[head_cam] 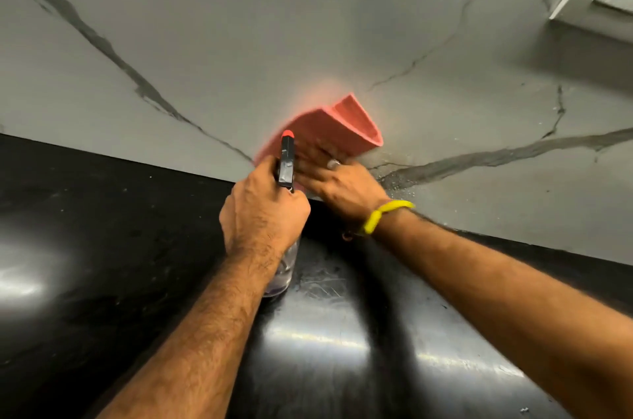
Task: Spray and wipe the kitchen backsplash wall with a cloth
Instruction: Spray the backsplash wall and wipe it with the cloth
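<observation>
The pink cloth [337, 131] lay flat on the marble wall [308, 24], just above the counter [102, 264], pressed under the right hand's [337, 184] spread fingers. At its eight o'clock, the left hand [262, 209] was closed around the spray bottle [287, 161]. Wiping looked underway; droplets at four o'clock probably needed the next pass.

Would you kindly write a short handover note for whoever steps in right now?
Left hand: grip closed on the spray bottle, nozzle toward the wall.
Right hand: flat, pressing the pink cloth against the marble backsplash, just above the black counter.
Done: spray droplets show right of the cloth.
Left: wipe those droplets and the rest of the wall.
</observation>
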